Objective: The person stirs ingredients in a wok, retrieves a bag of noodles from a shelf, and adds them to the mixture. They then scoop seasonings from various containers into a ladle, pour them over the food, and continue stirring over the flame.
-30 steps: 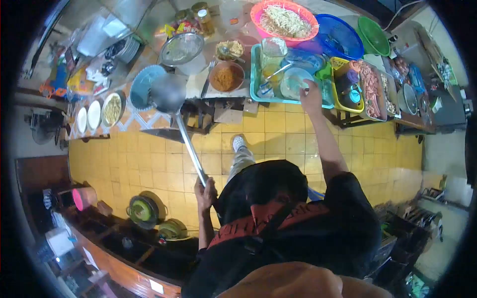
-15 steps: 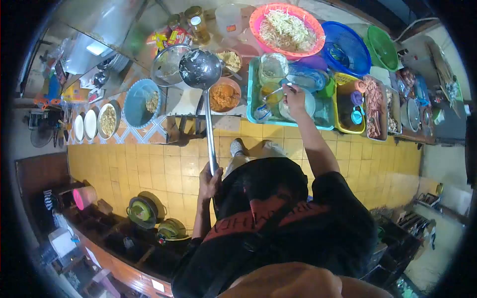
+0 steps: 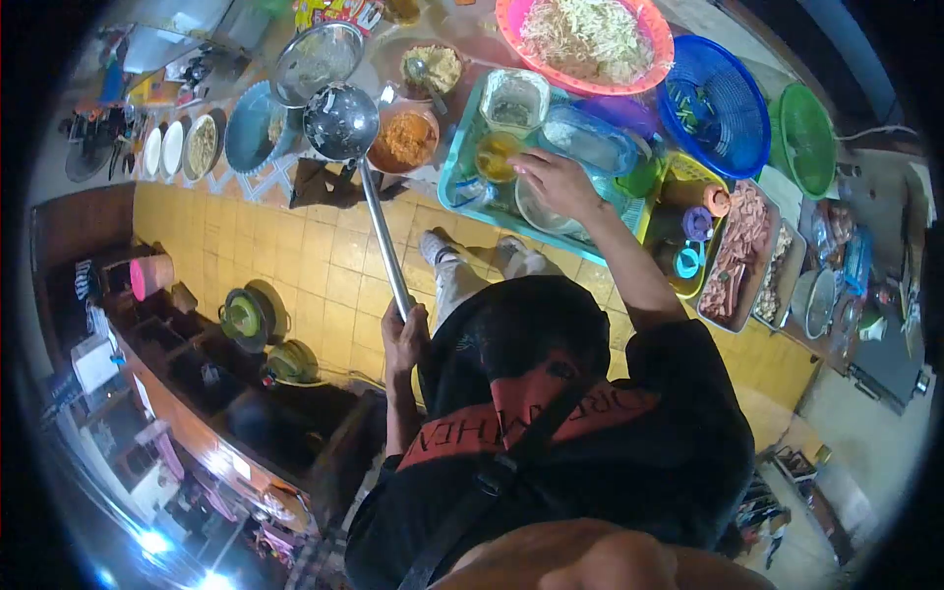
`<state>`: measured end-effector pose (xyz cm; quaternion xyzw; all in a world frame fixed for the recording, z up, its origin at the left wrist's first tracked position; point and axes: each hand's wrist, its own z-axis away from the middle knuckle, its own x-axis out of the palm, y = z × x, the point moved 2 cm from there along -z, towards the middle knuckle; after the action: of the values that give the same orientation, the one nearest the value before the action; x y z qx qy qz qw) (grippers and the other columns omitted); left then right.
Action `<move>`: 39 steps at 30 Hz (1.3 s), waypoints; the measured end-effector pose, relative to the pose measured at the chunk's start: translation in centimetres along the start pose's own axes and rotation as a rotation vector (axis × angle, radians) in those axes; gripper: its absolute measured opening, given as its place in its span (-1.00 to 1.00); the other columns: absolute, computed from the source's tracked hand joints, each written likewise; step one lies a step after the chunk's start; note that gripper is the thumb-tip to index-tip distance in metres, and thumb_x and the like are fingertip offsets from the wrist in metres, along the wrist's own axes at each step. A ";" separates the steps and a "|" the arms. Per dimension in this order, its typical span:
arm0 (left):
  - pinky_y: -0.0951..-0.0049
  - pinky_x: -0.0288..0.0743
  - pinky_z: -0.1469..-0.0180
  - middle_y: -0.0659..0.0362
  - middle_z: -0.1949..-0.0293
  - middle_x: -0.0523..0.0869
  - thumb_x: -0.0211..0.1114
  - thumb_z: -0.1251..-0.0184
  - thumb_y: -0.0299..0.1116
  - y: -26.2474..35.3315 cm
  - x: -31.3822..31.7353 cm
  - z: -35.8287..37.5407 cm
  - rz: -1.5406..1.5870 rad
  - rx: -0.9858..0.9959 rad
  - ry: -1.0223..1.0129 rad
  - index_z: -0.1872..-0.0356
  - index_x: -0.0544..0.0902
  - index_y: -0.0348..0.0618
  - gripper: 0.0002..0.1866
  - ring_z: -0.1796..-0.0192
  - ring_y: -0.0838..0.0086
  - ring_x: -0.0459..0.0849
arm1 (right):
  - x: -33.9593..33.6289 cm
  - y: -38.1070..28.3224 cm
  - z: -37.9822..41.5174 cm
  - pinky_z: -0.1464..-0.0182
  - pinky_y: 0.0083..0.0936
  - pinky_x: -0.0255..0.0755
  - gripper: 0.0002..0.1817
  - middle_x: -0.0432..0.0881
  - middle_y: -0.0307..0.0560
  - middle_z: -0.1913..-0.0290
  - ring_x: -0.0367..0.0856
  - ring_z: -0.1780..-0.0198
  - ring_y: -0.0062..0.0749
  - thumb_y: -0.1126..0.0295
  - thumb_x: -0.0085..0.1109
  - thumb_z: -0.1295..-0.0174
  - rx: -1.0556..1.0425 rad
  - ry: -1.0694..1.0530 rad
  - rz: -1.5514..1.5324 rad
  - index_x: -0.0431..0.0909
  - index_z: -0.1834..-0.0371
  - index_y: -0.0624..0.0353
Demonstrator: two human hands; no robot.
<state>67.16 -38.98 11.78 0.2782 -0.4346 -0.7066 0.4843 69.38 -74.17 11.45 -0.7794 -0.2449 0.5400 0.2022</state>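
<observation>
Clothing of the person, seen from above.
Black short-sleeved shirt (image 3: 629, 433) with red lettering across the chest; dark strap (image 3: 472, 501) running diagonally over the torso; light grey trousers (image 3: 457, 280); white shoes (image 3: 433, 244); bare forearms.

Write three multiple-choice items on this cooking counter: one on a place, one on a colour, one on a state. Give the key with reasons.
1. Where is the bowl of the long-handled steel ladle?
A. Beside the bowl of orange paste
B. On the yellow floor tiles
C. Inside the blue basket

2. What colour is the round basket of pale shredded vegetable?
A. Green
B. Pink
C. Black

3. How is the left hand?
A. Open and empty
B. Flat on the counter
C. Closed round the ladle's handle

Key: 1 A, the ladle's bowl hangs next to the orange paste. 2 B, its rim is pink. 3 C, the fingers wrap the handle's end, while the right hand reaches into the teal tray.
</observation>
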 end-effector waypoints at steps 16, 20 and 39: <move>0.62 0.24 0.67 0.33 0.65 0.38 0.09 -0.38 -0.34 -2.5 3.4 7.1 0.065 -0.052 0.111 0.31 0.40 -0.15 -0.87 0.70 0.67 0.32 | -0.5 4.9 9.3 0.29 -0.15 0.49 -0.84 0.62 0.18 0.36 0.62 0.34 0.03 0.50 0.10 -0.16 0.368 -0.014 0.156 0.59 0.20 0.20; 0.62 0.24 0.66 0.34 0.66 0.38 0.10 -0.37 -0.33 -4.8 3.4 9.8 0.057 -0.020 0.150 0.32 0.40 -0.14 -0.87 0.69 0.68 0.33 | 0.0 5.2 8.7 0.19 -0.13 0.54 -0.77 0.65 0.17 0.26 0.63 0.21 0.09 0.52 0.01 -0.11 0.403 -0.312 0.342 0.64 0.21 0.17; 0.58 0.24 0.64 0.33 0.64 0.38 0.17 -0.30 -0.35 -6.7 7.4 15.6 0.008 -0.099 0.211 0.36 0.41 -0.14 -0.86 0.67 0.66 0.34 | -5.9 2.9 8.9 0.04 -0.28 0.49 -0.78 0.69 0.08 0.23 0.66 0.17 -0.10 0.43 0.10 -0.15 0.583 -0.533 -0.036 0.70 0.18 0.06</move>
<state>48.71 -39.48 13.38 0.3250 -0.3468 -0.6920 0.5434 59.73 -79.58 11.16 -0.5175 -0.1387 0.7666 0.3538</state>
